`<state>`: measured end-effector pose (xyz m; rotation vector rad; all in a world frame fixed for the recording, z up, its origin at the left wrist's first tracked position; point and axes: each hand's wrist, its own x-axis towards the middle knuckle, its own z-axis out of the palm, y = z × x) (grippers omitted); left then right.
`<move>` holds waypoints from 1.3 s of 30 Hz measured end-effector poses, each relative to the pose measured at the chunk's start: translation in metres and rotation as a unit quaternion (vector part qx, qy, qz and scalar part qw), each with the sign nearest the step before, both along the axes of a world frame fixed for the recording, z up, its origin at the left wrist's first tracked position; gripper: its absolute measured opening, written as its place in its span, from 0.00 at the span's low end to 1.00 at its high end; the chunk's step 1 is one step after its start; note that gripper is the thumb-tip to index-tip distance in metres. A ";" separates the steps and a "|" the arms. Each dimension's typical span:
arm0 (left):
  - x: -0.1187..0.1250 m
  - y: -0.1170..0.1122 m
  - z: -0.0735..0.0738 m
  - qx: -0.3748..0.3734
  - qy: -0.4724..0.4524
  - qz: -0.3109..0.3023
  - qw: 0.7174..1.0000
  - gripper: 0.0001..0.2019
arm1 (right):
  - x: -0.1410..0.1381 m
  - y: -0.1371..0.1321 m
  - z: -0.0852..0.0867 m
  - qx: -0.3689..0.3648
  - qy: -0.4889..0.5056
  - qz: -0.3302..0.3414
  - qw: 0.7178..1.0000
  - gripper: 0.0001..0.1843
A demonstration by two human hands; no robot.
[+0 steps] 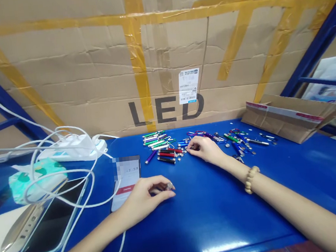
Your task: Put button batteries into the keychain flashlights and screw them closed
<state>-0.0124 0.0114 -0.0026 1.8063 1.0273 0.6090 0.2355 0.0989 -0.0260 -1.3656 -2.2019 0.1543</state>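
Observation:
Above the front of the blue table, my left hand (pixel 151 192) is closed, with small silvery button cells (pixel 169 186) pinched between thumb and fingertips. My right hand (pixel 202 148) reaches farther back, fingers drawn together at the edge of a scatter of loose button cells (pixel 179 159); what the fingertips pinch is hidden. Just left of it lies a row of small metal flashlights (pixel 165 153) in black, red, purple, green and silver. More coloured flashlights with carabiner clips (pixel 233 138) spread out to the right of that hand, among further loose cells.
A phone with a lit screen (pixel 128 175) lies beside my left forearm. White cables (pixel 89 205) loop over a dark-screened phone (pixel 54 220), a teal tissue pack (pixel 37 177) and a power strip (pixel 73 147). An open cardboard box (pixel 288 118) stands at right. A large taped carton (pixel 98 77) forms the back.

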 end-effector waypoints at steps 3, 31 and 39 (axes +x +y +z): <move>0.000 0.000 0.001 0.008 0.009 0.004 1.000 0.06 | 0.000 0.000 -0.001 0.010 -0.002 0.025 1.000 0.04; -0.001 -0.002 0.000 0.022 -0.008 0.002 1.000 0.06 | 0.001 0.000 0.000 0.025 0.167 0.038 0.985 0.09; -0.003 -0.003 0.001 0.052 -0.005 0.025 0.998 0.09 | -0.039 -0.048 0.026 -0.035 0.225 0.137 0.964 0.08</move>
